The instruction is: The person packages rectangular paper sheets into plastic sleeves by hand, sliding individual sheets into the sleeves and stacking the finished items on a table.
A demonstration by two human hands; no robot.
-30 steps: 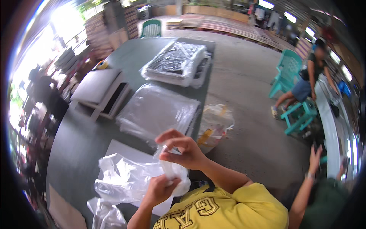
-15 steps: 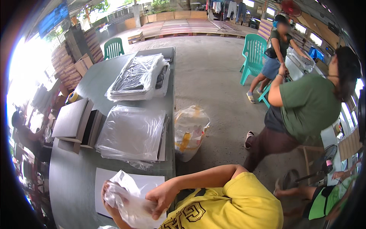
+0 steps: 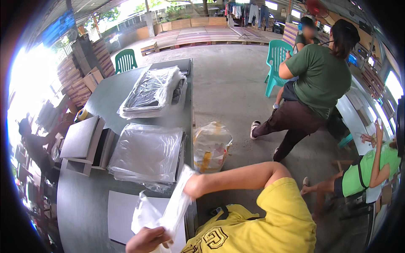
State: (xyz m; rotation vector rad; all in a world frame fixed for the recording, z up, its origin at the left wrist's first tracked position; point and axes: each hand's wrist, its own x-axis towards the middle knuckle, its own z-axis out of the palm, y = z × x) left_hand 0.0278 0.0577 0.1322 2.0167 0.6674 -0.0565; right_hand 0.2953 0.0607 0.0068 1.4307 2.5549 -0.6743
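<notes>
"Grip of the left hand (image 3: 148,239): is it holding anything?"

"Yes, thumb and fingers are pinching the near end of some thin whitish plastic (image 3: 174,204)."

"And the right hand (image 3: 192,186)?"

"It's at the far end of that plastic, which covers its fingers. I can't tell whether they are gripping."

"Where is the plastic, exactly?"

"Stretched between the two hands at the near edge of the scene, with a loose flap hanging on its left side. It's over a flat pale board (image 3: 120,211), which lies on the grey-green table (image 3: 78,202)."

"What else is on there?"

"Just beyond the board, a stack of pale panels (image 3: 145,147) under clear plastic. Farther off, a wrapped stack with a dark top (image 3: 152,90). Left of the pale panels, some grey box-like pieces (image 3: 82,139), one leaning on another."

"And off to the right?"

"A bulging translucent sack (image 3: 212,147) on the floor, just beside the table. Well apart from it, a person in a dark green shirt (image 3: 318,80) stands near a green chair (image 3: 276,69), and someone in a light green shirt (image 3: 375,173) is at the far right."
</notes>
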